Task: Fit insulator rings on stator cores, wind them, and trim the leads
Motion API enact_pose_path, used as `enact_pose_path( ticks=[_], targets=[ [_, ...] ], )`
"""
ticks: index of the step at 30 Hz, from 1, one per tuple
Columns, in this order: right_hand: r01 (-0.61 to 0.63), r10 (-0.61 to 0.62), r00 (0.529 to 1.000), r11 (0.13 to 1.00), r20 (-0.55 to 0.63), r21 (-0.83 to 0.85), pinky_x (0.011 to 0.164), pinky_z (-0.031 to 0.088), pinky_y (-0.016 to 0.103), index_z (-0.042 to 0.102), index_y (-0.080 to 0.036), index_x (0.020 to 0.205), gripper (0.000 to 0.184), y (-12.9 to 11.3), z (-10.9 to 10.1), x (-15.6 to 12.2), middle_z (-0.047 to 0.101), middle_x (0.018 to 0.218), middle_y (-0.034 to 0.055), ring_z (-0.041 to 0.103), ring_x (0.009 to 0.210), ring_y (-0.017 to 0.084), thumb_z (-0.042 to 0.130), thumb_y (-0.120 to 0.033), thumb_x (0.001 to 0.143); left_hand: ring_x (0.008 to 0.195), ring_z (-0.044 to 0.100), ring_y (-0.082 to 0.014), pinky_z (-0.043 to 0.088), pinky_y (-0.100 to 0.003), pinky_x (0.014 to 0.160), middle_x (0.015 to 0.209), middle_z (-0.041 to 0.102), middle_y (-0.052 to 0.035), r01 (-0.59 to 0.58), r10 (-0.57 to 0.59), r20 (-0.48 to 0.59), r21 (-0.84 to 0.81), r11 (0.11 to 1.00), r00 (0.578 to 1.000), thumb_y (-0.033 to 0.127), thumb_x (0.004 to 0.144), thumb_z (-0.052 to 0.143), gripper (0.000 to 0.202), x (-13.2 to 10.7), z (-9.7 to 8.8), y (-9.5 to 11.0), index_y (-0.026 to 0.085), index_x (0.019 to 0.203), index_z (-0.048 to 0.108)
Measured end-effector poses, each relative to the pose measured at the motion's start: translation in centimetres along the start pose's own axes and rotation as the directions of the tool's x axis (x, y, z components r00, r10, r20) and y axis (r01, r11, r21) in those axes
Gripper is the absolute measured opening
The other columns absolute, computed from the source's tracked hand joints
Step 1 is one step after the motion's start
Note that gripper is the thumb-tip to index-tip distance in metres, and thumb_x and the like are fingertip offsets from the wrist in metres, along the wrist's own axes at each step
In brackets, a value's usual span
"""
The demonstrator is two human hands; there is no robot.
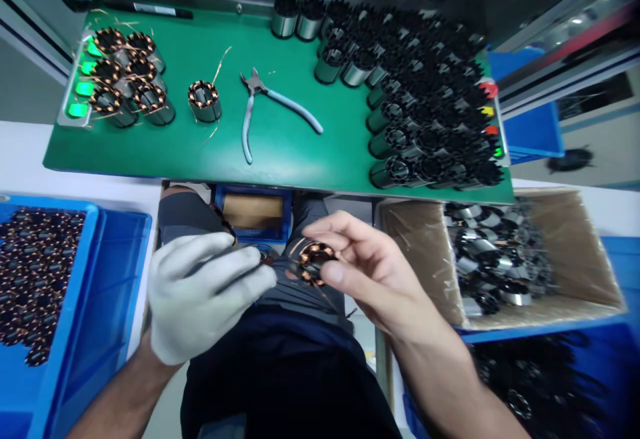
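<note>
In the head view my right hand (pixel 370 272), bare, pinches a copper-wound stator (pixel 314 264) between thumb and fingers, its open ring end facing up and loose wire ends showing. To its left is my left hand (pixel 205 292) in a white glove, fingers half bent with the thumb hidden. A dark, blurred thing shows between and past the gloved fingers; its kind is unclear. On the green work mat (pixel 280 145) above the hands lie side cutters (pixel 270 102) with pale blue handles, jaws apart. One wound stator (pixel 205 101) with loose wire ends stands left of them.
Several wound stators (pixel 153 102) stand at the mat's left, beside a black marker (pixel 160 11). Rows of unwound black-and-silver stators (pixel 390 119) fill its right. A blue bin (pixel 95 292) holds wound parts at left; a lined carton (pixel 575 252) of metal cores stands right.
</note>
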State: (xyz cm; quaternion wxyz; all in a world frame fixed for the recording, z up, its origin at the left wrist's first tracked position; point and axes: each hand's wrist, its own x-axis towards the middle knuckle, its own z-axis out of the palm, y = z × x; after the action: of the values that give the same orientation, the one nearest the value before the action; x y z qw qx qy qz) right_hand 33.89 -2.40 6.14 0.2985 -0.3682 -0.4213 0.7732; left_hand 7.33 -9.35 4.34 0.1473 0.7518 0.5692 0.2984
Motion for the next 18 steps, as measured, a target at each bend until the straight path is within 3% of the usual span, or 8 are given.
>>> enact_pose_path(
  ticks=[2, 3, 5, 7, 9, 12, 15, 18],
  targets=[
    [0.02, -0.02, 1.0, 0.999, 0.004, 0.033, 0.079, 0.067, 0.025, 0.075, -0.025, 0.129, 0.046, -0.1, -0.4, -0.3, 0.087, 0.105, 0.0054, 0.084, 0.087, 0.017, 0.1, -0.042, 0.094, 0.111, 0.081, -0.0276, 0.062, -0.045, 0.098, 0.102, 0.09, 0.0026, -0.151, 0.149, 0.059, 0.032, 0.988, 0.987, 0.018, 0.099, 0.082, 0.023, -0.2, 2.5, -0.9, 0.04, 0.099, 0.091],
    [0.023, -0.023, 1.0, 0.999, 0.011, 0.04, 0.079, 0.067, 0.025, 0.075, -0.025, 0.13, 0.046, -0.2, -0.6, -0.4, 0.088, 0.105, 0.0054, 0.085, 0.087, 0.018, 0.1, -0.041, 0.094, 0.111, 0.081, -0.0281, 0.063, -0.046, 0.098, 0.103, 0.09, 0.0008, -0.171, 0.168, 0.097, 0.019, 0.985, 0.981, 0.016, 0.099, 0.081, 0.021, -0.4, 3.6, -1.3, 0.035, 0.097, 0.091],
    [0.024, -0.024, 1.0, 1.0, 0.01, 0.018, 0.077, 0.067, 0.023, 0.074, -0.025, 0.13, 0.046, -0.2, -0.7, -0.6, 0.088, 0.103, 0.0047, 0.086, 0.087, 0.017, 0.101, -0.035, 0.094, 0.111, 0.08, -0.0273, 0.064, -0.045, 0.101, 0.106, 0.089, -0.0028, -0.058, 0.064, 0.09, -0.07, 0.996, 0.994, 0.014, 0.099, 0.082, 0.017, -0.5, 4.9, -1.8, 0.029, 0.094, 0.089],
    [0.043, -0.043, 0.999, 0.999, -0.01, -0.031, 0.076, 0.066, 0.02, 0.076, -0.025, 0.128, 0.046, 0.0, -0.5, -0.5, 0.088, 0.102, 0.0037, 0.085, 0.085, 0.016, 0.103, -0.029, 0.09, 0.113, 0.079, -0.0254, 0.064, -0.041, 0.104, 0.112, 0.087, -0.0053, 0.1, -0.112, -0.037, -0.239, 0.966, 0.993, 0.017, 0.1, 0.086, 0.01, -0.1, 4.8, -1.4, 0.027, 0.1, 0.09],
    [0.07, -0.072, 0.997, 0.995, -0.027, -0.07, 0.074, 0.065, 0.018, 0.077, -0.024, 0.125, 0.047, 0.3, 0.0, -0.1, 0.087, 0.101, 0.0023, 0.083, 0.082, 0.013, 0.105, -0.024, 0.088, 0.12, 0.078, -0.0248, 0.064, -0.037, 0.108, 0.124, 0.085, -0.0066, 0.17, -0.236, -0.097, -0.445, 0.879, 0.967, 0.024, 0.095, 0.094, 0.016, 0.7, 3.9, -0.3, 0.027, 0.11, 0.091],
    [0.096, -0.098, 0.995, 0.993, -0.019, -0.062, 0.071, 0.062, 0.015, 0.078, -0.025, 0.125, 0.041, 0.8, 0.4, 0.4, 0.087, 0.1, 0.0009, 0.08, 0.077, 0.01, 0.102, -0.024, 0.092, 0.122, 0.078, -0.0229, 0.063, -0.032, 0.109, 0.124, 0.083, -0.0044, 0.168, -0.288, -0.076, -0.66, 0.732, 0.955, 0.024, 0.087, 0.103, 0.023, 2.0, 3.3, 1.6, 0.03, 0.106, 0.092],
    [0.101, -0.102, 0.995, 0.994, 0.022, 0.028, 0.075, 0.063, 0.018, 0.077, -0.027, 0.127, 0.032, 1.1, 0.1, 0.3, 0.086, 0.101, 0.0017, 0.081, 0.08, 0.011, 0.095, -0.03, 0.1, 0.109, 0.079, -0.0202, 0.064, -0.03, 0.102, 0.106, 0.081, -0.0032, 0.154, -0.306, -0.033, -0.809, 0.567, 0.952, 0.021, 0.092, 0.099, 0.012, 1.9, 4.9, 1.4, 0.027, 0.092, 0.088],
    [0.097, -0.11, 0.989, 0.986, 0.097, 0.136, 0.08, 0.067, 0.024, 0.076, -0.029, 0.134, 0.035, 1.3, -0.5, -0.3, 0.087, 0.105, 0.003, 0.086, 0.088, 0.016, 0.091, -0.034, 0.104, 0.101, 0.08, -0.0193, 0.064, -0.029, 0.096, 0.101, 0.081, -0.0039, 0.253, -0.396, 0.066, -0.861, 0.442, 0.916, 0.029, 0.097, 0.096, 0.013, 0.8, 7.0, -0.4, 0.025, 0.089, 0.087]
  ],
)
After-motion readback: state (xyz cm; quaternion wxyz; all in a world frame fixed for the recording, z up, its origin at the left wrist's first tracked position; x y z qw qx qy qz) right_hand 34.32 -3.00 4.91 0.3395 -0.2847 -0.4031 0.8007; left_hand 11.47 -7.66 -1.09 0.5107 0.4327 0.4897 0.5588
